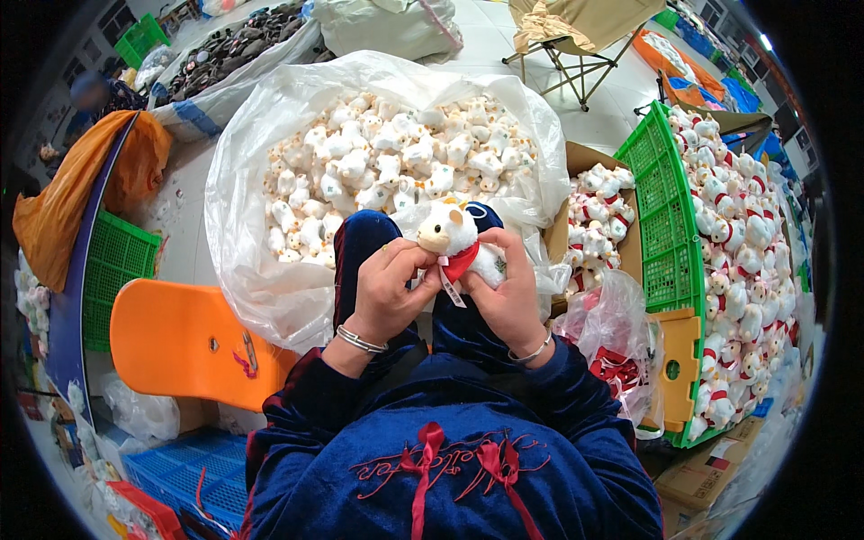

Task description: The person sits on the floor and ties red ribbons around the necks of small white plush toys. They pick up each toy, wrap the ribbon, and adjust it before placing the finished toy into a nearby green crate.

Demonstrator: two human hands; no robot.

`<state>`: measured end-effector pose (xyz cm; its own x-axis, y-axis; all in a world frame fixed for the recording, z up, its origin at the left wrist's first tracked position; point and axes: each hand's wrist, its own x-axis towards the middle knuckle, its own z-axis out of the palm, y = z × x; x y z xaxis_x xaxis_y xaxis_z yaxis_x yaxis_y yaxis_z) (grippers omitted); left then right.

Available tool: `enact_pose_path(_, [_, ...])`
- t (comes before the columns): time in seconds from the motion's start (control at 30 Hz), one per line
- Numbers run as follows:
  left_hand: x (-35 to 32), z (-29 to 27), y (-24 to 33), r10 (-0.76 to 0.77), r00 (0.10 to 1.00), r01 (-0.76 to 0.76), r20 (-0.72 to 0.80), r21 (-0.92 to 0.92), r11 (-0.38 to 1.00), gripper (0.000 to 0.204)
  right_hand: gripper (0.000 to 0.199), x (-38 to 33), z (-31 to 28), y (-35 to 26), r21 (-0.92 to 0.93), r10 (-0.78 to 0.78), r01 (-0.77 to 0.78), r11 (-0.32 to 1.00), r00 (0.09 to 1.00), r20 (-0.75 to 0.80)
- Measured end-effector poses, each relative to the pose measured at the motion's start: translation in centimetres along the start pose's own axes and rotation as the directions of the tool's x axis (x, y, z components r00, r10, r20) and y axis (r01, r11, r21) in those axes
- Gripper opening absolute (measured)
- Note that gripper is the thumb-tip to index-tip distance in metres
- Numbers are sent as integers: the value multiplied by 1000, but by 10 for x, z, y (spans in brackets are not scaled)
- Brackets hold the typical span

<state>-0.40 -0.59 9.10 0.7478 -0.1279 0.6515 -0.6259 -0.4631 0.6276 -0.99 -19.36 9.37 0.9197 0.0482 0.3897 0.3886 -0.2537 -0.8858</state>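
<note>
Now: both hands up over lap, working one plush toy (454, 236). Left hand (389, 286) pinches at red ribbon (461, 261) under toy's chin, fingers curled tight, thumb + index on the ribbon. Right hand (508, 292) wraps toy's body from behind, gripping it so head faces up and neck stays exposed — prob. to steady it while ribbon is handled. White tag (451, 290) hangs below ribbon, between the hands.

Just beyond hands: big clear bag (243, 234) of bare plush, mouth open toward person, within reach. Right of right hand: cardboard box (589, 162) w/ ribboned plush, then green crate (661, 225) heaped w/ more ribboned ones. Below right hand: small clear bag (621, 319) w/ red ribbons. Left of left hand: orange seat (180, 337). Silver bangles on both wrists.
</note>
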Motion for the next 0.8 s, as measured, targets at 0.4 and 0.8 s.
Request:
enact_pose_path(0.4, [-6,5,-8,-65,996,67,64,-30,997,21,40,8,-8,9,-131,-185,193,972,980,72])
enact_pose_path(0.8, [21,-19,9,-380,871,430,310,-111,896,53,36,13,-18,-1,-281,-344,398,873,912,221])
